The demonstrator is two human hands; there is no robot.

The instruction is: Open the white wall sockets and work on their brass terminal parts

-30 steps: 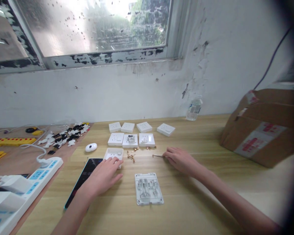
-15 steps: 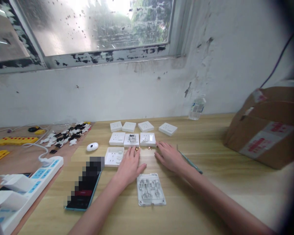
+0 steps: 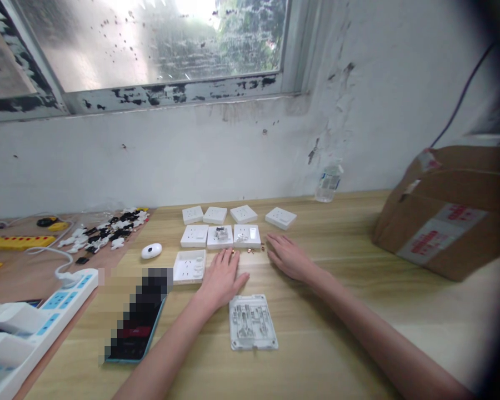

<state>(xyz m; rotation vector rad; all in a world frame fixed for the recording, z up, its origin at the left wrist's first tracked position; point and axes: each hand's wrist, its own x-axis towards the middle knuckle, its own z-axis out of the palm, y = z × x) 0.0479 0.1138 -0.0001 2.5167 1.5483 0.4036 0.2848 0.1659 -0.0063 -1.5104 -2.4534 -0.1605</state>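
My left hand (image 3: 223,279) lies flat on the table with its fingers stretched out and holds nothing. Small brass pieces (image 3: 250,251) are scattered just past its fingertips. My right hand (image 3: 289,256) rests on the wood to the right of them, fingers extended and nothing visible in it. Between my forearms is a white socket housing (image 3: 253,322), its inner side with metal parts facing up. Left of my left hand sits an open white cover (image 3: 189,266). Behind the hands is a white socket panel (image 3: 220,237) carrying small loose parts, beside another panel (image 3: 247,236) with a few.
Several white socket panels (image 3: 280,218) stand in a row at the back. A phone (image 3: 137,322), a white oval case (image 3: 151,251) and a power strip (image 3: 45,328) are at left. A plastic bottle (image 3: 329,183) and a cardboard box (image 3: 441,216) are at right.
The view has turned slightly right. My right hand has shifted a little right relative to the panels; the thin green tool beside it no longer shows. The left hand stays nearly still.
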